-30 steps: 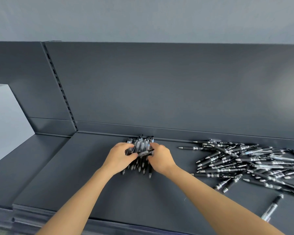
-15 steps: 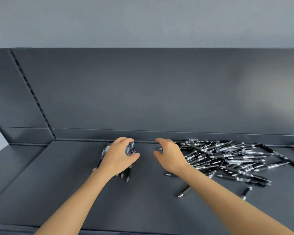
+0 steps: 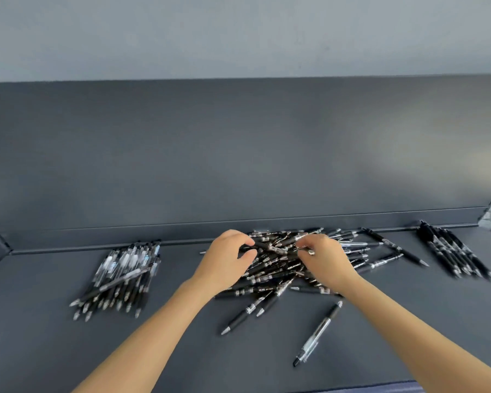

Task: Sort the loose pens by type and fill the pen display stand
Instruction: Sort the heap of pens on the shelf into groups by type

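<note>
1. A person's left hand (image 3: pixel 224 260) curls over the left edge of the loose pile of pens (image 3: pixel 272 279) in the middle of a dark grey shelf (image 3: pixel 182 350). Its thumb and fingers pinch a black pen (image 3: pixel 262 246) at the top of the heap.
2. The right hand (image 3: pixel 325 260) is curled on the pile's right side, its fingertips gripping a silver-tipped pen (image 3: pixel 309 252). The rest of that pen is hidden.
3. A row of clear pens (image 3: pixel 122 276) lies side by side on the left, well apart from the pile, with one pen slanted across the row.
4. A bundle of black pens (image 3: pixel 454 251) lies far right, near the back panel (image 3: pixel 238 165).
5. A single clear pen (image 3: pixel 318 333) lies alone in front of the pile, beside the right forearm.
</note>
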A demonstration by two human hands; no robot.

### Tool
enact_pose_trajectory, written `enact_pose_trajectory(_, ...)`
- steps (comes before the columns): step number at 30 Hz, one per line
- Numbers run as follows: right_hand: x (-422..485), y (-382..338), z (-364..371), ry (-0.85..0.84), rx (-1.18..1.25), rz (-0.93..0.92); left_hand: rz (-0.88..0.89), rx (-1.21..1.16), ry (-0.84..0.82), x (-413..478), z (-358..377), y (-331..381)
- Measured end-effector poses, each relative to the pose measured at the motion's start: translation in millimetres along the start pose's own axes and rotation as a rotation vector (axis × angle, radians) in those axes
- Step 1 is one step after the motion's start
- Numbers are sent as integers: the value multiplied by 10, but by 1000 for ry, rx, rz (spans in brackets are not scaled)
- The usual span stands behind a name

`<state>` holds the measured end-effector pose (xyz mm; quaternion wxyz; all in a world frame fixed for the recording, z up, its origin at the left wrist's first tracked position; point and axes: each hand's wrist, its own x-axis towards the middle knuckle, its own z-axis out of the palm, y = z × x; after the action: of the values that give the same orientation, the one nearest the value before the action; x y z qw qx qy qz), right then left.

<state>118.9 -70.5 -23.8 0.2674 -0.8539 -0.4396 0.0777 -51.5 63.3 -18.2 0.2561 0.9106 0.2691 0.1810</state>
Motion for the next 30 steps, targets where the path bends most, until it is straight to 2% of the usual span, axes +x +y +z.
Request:
enact_pose_trajectory(5,45,540,-252,-5,-112,46,98,55,-61,242,336,415)
enact_pose_trajectory(9,91,887,-343,-68,-221,12,122,117,-132,399,593,637)
enact_pose_trajectory(14,94,1060,-380,-177,-322,-12,108,329,-248,555,808,670)
enact_pose_trajectory(19,163,1135,-418,-235,-296,-6,139,493,-219,573,895,656)
enact_pose_trajectory(26,217,1168,-474,-261,-148,8,65,340,-175,540,867,662)
enact_pose_trajectory(30,195,1195,-501,-68,5,-26,-13,79,-115,516,830,651)
